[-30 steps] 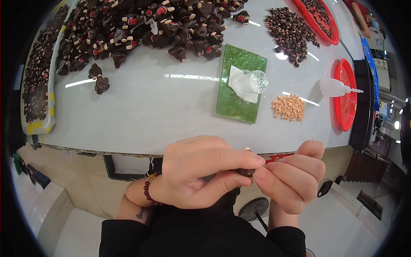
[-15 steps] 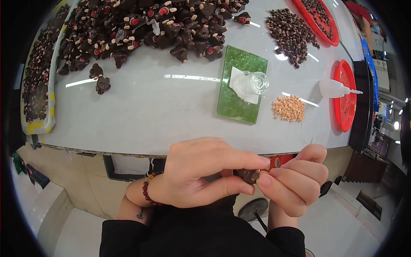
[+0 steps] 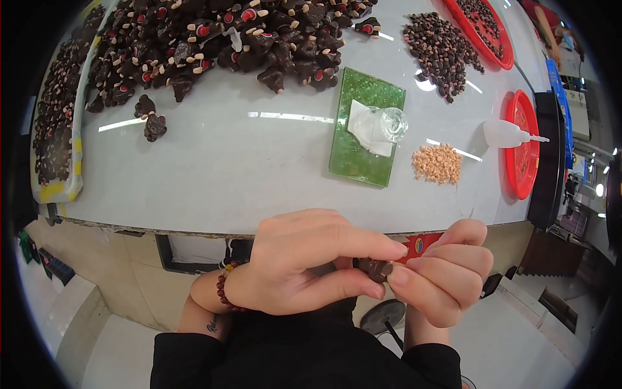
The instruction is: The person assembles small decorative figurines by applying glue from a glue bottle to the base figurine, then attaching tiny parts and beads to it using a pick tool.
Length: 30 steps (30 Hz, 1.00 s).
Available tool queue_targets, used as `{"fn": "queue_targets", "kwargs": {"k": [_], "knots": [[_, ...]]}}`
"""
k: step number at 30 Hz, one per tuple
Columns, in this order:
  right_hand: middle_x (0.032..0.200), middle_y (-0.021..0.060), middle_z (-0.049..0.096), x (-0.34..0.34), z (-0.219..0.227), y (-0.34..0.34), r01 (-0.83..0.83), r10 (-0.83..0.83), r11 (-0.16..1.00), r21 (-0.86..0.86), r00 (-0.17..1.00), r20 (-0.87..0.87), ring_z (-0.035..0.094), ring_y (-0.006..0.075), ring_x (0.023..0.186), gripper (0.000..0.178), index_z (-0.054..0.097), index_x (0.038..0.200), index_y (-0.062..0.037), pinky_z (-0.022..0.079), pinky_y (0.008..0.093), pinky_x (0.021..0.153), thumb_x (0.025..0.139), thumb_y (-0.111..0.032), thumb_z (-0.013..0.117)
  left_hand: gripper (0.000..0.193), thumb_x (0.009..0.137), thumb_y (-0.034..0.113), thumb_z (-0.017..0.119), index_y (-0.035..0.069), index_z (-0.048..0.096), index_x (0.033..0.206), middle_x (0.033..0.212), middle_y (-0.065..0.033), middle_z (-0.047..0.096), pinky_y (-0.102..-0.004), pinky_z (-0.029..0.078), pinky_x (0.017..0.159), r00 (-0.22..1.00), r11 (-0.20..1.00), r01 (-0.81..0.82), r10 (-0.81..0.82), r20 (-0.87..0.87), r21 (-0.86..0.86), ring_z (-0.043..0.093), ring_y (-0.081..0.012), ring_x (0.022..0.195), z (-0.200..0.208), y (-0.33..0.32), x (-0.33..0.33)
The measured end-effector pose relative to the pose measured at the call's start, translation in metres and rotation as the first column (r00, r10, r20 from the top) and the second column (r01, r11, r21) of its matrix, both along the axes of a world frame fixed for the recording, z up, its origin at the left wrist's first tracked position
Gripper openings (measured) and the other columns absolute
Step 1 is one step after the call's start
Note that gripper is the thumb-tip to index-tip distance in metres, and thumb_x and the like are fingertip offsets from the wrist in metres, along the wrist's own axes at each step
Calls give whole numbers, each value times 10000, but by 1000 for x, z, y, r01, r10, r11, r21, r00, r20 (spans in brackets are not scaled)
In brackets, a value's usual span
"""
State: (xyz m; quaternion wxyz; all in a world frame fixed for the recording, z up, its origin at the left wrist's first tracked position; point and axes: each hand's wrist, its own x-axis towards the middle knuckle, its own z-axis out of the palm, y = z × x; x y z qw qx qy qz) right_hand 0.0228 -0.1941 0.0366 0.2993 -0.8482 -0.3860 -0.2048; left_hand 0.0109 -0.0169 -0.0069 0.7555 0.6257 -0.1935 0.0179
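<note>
In front of my body, just off the table's near edge, my left hand (image 3: 311, 262) pinches a small dark brown figurine (image 3: 376, 268) between thumb and forefinger. Glossy and lumpy, it is partly covered by those fingers. My right hand (image 3: 447, 272) is closed, its fingers curled and its thumb tip touching the figurine's right end. Whatever its pinch holds is hidden; a thin dark tip shows above the knuckles. Beyond the hands lies a green glass slab (image 3: 359, 165) bearing a folded white tissue (image 3: 364, 133) and a small clear glass dish (image 3: 392, 124).
A pile of brown figurines (image 3: 278, 45) with red and cream parts covers the far left. Two figurines (image 3: 155, 128) lie nearer. Right of the slab are tan bits (image 3: 437, 164), a heap of dark pieces (image 3: 440, 55), a white squeeze bottle (image 3: 502, 134) and red trays (image 3: 522, 165).
The figurine has turned slightly between my fingers. My right hand has shifted a little to the left, and my left thumb has moved slightly. Things on the table stay put.
</note>
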Motion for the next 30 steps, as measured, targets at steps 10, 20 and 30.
{"fn": "queue_targets", "kwargs": {"k": [10, 20, 30], "knots": [[859, -92, 486, 1, -2, -1, 2, -3, 1000, 26, 1000, 11, 459, 66, 733, 283, 647, 866, -192, 367, 236, 619, 635, -61, 745, 446, 624, 222, 822, -17, 651, 959, 741, -64, 641, -233, 406, 510, 993, 997, -33, 25, -113, -68, 569, -133, 587, 6, -4, -1], [859, -100, 494, -1, -2, -3, -10, 10, 1000, 27, 1000, -1, 458, 70, 759, 271, 642, 866, -195, 381, 251, 653, 643, -68, 728, 476, 597, 236, 836, -19, 642, 949, 764, -81, 642, -245, 422, 505, 1000, 997, 5, -5, 2, -77, 575, -156, 600, 7, -5, 4], [863, -96, 501, -2, -5, 1, -25, 25, 999, 38, 1000, -9, 459, 75, 762, 261, 644, 851, -192, 390, 261, 662, 637, -69, 727, 431, 622, 228, 820, 9, 654, 954, 731, -62, 649, -236, 404, 481, 996, 1000, 11, -12, 91, 11, 572, -143, 568, -1, -2, 3]]}}
